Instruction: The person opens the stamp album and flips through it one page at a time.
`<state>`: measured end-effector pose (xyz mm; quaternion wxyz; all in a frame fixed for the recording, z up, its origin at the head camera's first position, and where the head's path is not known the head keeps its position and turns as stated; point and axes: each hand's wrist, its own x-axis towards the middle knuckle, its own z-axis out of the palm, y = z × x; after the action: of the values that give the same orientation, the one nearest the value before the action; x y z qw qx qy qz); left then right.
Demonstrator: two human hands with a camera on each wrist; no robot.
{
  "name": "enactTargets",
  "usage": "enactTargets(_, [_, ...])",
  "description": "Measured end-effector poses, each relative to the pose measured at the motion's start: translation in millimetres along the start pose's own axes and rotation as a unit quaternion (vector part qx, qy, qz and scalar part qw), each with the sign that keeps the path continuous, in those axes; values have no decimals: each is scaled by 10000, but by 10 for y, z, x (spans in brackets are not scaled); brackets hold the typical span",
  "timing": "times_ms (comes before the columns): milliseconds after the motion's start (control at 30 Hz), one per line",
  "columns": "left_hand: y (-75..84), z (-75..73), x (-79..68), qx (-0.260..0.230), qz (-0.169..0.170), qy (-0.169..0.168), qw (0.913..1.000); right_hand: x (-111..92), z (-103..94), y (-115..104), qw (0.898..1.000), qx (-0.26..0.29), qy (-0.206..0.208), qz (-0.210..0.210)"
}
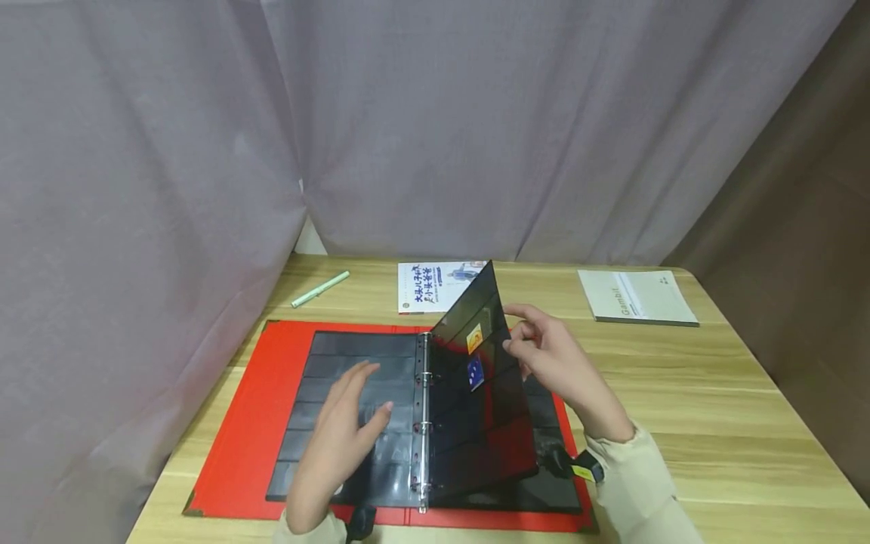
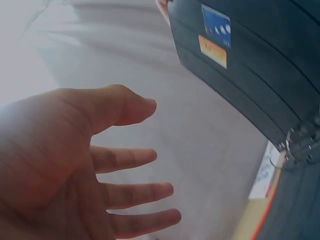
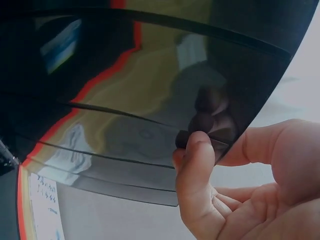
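While right fingers [image 3: 197, 165] pinch a page [image 1: 472, 419], two stamps [image 1: 474, 339] inside, binder [image 1: 245, 423] beneath

With our right grip [image 3: 265, 200] we pinch the edge of a glossy black plastic page [image 3: 150, 100], which mirrors our fingertips; at lower left, a white, blue-printed booklet [image 3: 46, 200] lies near a thin red strip [image 3: 21, 205].

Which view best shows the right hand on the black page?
The right wrist view: up close, the right hand pinches the black page. The head view shows the hand smaller; left wrist, only a sliver at the top.
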<state>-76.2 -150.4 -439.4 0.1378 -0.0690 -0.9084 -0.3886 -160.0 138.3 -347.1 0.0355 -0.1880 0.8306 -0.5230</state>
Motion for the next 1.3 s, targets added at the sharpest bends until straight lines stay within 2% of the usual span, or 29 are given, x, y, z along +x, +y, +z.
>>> enactTargets(67, [61,-9,14,-33,151,20,9999,23,19,-21,10000,-75,-2,-46])
enactTargets(167, [157,-30,30,-111,198,-36,9997,54,41,-53,9998,-175,-24,-67])
enactTargets(367, [307,-72,71,-182,506,-301,9981,117,78,-142,9997,-234,-25,-50])
enactTargets(467, [347,-92,85,-202,589,-407,9972,138,88,-187,9998,-202,24,-55])
enactTargets(633, [376,-117,97,-189,639,-380,9971,163,102,-241,9997,-246,52,-68])
enactTargets(833, [460,-159,113,-289,866,-394,9950,181,145,-306,9993,-339,26,-137])
enactTargets(1067, [622,-195,99,-487,888,-704,9924,225,238,-376,9994,-228,-54,-238])
enactTargets(1300, [680,-178,71,-759,1298,-925,9843,245,339,-409,9995,-184,-219,-163])
